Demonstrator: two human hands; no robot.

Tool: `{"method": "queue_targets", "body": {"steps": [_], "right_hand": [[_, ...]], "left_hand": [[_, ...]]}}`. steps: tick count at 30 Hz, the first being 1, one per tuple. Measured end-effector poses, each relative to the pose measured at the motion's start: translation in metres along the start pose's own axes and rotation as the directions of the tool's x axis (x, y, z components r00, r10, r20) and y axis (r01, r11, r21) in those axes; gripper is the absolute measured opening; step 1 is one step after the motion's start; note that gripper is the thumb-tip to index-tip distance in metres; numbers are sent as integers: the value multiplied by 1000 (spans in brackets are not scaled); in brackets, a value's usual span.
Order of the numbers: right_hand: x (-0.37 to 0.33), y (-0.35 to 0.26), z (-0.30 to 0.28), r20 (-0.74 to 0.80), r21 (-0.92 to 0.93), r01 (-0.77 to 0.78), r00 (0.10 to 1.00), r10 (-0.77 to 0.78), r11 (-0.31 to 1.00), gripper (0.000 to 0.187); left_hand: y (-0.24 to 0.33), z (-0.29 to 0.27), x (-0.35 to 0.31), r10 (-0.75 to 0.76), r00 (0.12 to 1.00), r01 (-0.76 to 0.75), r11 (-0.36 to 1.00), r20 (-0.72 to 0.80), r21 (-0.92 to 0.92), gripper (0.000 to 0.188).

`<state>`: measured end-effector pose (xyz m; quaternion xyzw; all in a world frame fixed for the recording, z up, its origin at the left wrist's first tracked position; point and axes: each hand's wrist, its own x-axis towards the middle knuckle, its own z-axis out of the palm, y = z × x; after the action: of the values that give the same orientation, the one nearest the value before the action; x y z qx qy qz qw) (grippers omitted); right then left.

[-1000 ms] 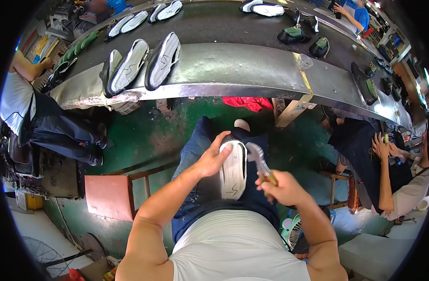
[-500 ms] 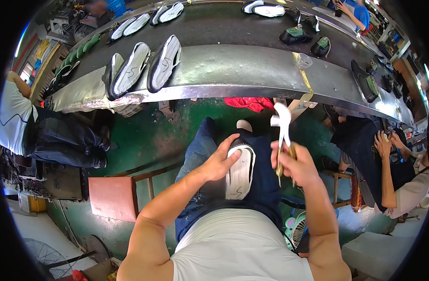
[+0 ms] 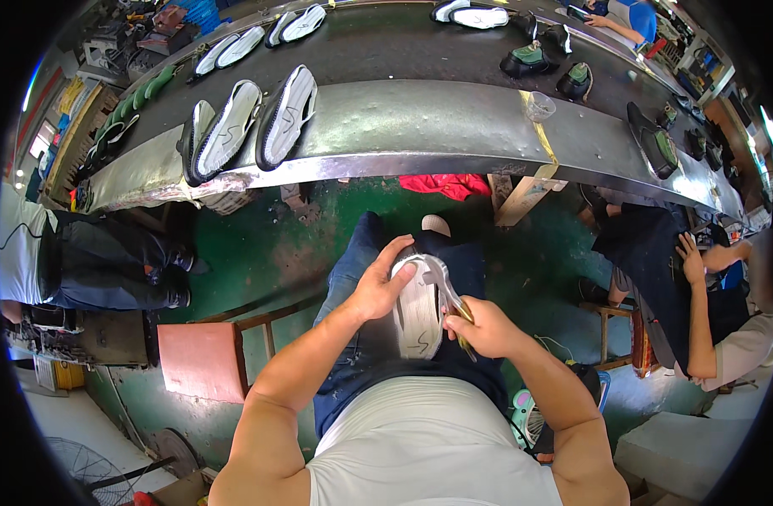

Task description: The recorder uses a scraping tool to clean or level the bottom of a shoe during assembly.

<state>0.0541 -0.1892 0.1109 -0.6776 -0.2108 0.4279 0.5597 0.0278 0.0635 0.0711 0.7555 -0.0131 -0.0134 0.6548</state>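
Note:
An upside-down shoe upper on a last (image 3: 418,322), its pale sole side up with a dark mark near the heel, rests on my lap. My left hand (image 3: 378,287) is wrapped round its toe end, the thumb pressed on the sole. In my right hand (image 3: 486,329) are metal lasting pincers (image 3: 438,271), gripped by their yellowish handles. Their silver head lies against the right edge of the shoe near the toe. Whether the jaws pinch the upper's edge is too small to tell.
Ahead runs a metal-edged conveyor bench (image 3: 420,126) carrying several shoes (image 3: 285,118). A clear cup (image 3: 539,106) stands on its edge. A red stool (image 3: 203,358) is at my left, a green fan (image 3: 528,417) at my right. Co-workers sit or stand on both sides.
My right hand has brought the pincers left and down, from raised beside the shoe onto its right toe edge. My left hand still holds the shoe. The view has shifted slightly.

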Motion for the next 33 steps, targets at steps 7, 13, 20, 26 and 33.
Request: {"method": "queue_targets", "body": {"steps": [7, 13, 20, 26, 33], "right_hand": [[6, 22, 11, -227, -538, 139, 926, -302, 831, 24], [-24, -12, 18, -226, -791, -92, 963, -149, 605, 23], [-34, -26, -8, -128, -644, -117, 991, 44, 756, 21], [-21, -47, 2, -341, -313, 176, 897, -283, 933, 21], [3, -1, -10, -433, -319, -36, 894, -112, 947, 44]], "left_hand": [[-19, -2, 3, 75, 997, -78, 993, -33, -85, 47], [16, -5, -7, -111, 986, 148, 920, 120, -362, 49], [3, 12, 12, -149, 989, 140, 951, -11, -274, 48], [18, 12, 14, -120, 989, 129, 985, 85, -111, 52], [-18, 14, 3, -194, 977, 198, 979, 85, -42, 59]]}}
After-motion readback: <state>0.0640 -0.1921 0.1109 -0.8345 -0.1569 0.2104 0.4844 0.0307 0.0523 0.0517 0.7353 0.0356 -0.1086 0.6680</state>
